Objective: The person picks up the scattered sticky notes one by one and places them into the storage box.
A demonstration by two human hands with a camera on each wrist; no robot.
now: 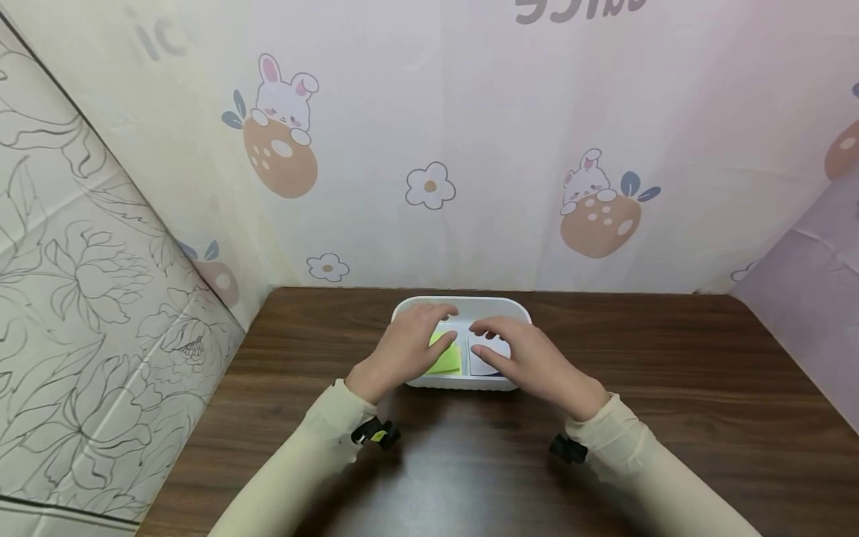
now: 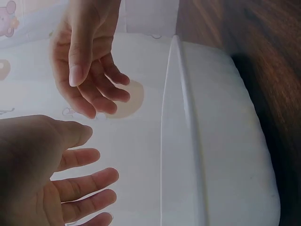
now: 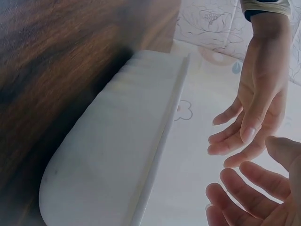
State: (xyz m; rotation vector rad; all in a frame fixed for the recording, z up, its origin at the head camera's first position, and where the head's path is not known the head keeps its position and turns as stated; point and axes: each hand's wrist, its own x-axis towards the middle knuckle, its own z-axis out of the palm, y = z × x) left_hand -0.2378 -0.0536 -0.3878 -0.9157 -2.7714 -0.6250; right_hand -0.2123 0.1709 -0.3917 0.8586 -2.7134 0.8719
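A white plastic tray [image 1: 463, 383] with rounded corners stands on the wooden table. Inside it lie a pad of yellow-green sticky notes [image 1: 446, 361] on the left and a white paper pad [image 1: 485, 361] on the right, both partly covered by the hands. Over the tray's left side hovers my left hand [image 1: 411, 341], fingers spread and relaxed, holding nothing. My right hand [image 1: 535, 358] faces it over the right side, its fingers loosely bent with nothing between them. Both wrist views show the tray's outer wall [image 2: 230, 132] beside the hands, which are apart from each other.
Dark wooden table [image 1: 671, 388] surrounds the tray. Behind it rises a wall sheet [image 1: 496, 149] printed with rabbits and flowers, and a flower-patterned panel [image 1: 94, 283] stands at the left. Black wrist cameras [image 1: 569, 449] hang under the cream sleeves.
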